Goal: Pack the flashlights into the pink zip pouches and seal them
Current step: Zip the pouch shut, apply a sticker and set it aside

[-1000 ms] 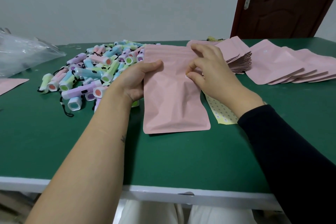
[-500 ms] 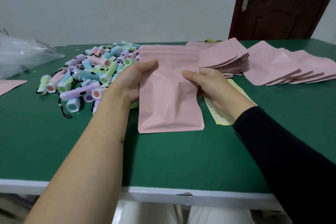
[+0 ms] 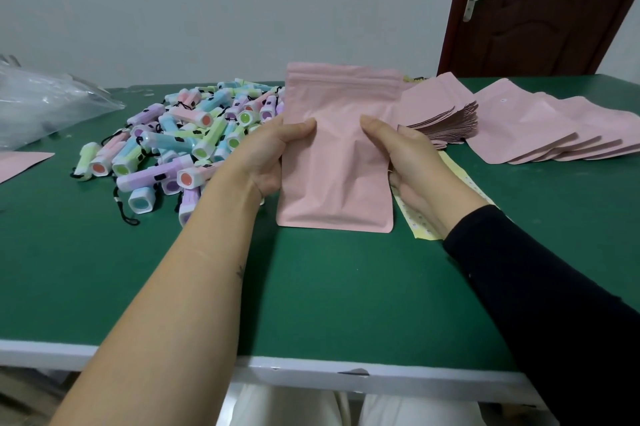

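Mid-table, the pink zip pouch (image 3: 337, 162) is held upright, its bottom edge at or just above the green table (image 3: 311, 287); cannot tell which. The zip strip at the top looks flat, but sealed or not is unclear and the contents are hidden.

Likely risks: an unpressed stretch of zip would let the pouch gape, and a pinch on the edges alone could let slick film slip if there is weight inside.

Left hand (image 3: 273, 155) pinches the left edge, thumb on the front face, fingers behind and out of sight. Right hand (image 3: 405, 155) mirrors it on the right edge, thumb in front, fingers curled behind. The forearms converge from the near edge.

Flashlight pile (image 3: 194, 145) sits just beside the left wrist, so a nudge could scatter it. Empty pouch stack (image 3: 440, 121) lies behind the right hand, with a yellow sheet (image 3: 422, 221) under that wrist.
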